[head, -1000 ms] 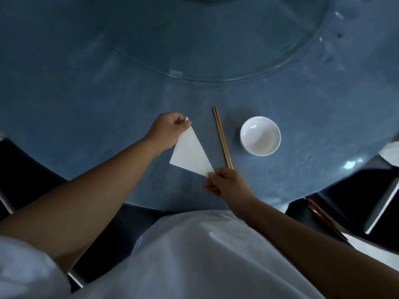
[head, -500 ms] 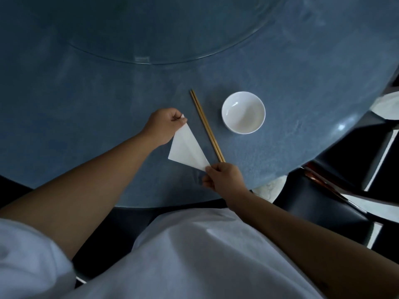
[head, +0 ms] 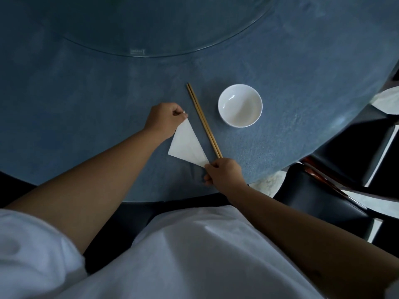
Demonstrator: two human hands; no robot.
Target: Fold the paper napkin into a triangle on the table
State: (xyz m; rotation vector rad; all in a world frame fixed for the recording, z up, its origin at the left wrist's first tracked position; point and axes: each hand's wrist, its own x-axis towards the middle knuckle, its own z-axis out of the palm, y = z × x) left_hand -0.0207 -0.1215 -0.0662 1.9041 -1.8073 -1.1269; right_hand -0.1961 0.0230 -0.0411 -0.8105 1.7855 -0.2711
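A white paper napkin (head: 186,145) lies on the blue round table (head: 86,104) in the shape of a triangle. My left hand (head: 165,119) pinches its far corner between thumb and fingers. My right hand (head: 224,174) pinches the near corner, close to the table's front edge. The napkin's long edge runs between the two hands; its third corner points left and lies free on the table.
A pair of wooden chopsticks (head: 203,120) lies just right of the napkin, almost parallel to its long edge. A white empty bowl (head: 240,105) stands further right. A glass turntable (head: 151,24) covers the table's middle. Dark chairs (head: 323,197) stand at the right.
The camera view has shifted a little. Both hands keep their pinch on the same two corners and the napkin stays in place beside the chopsticks.
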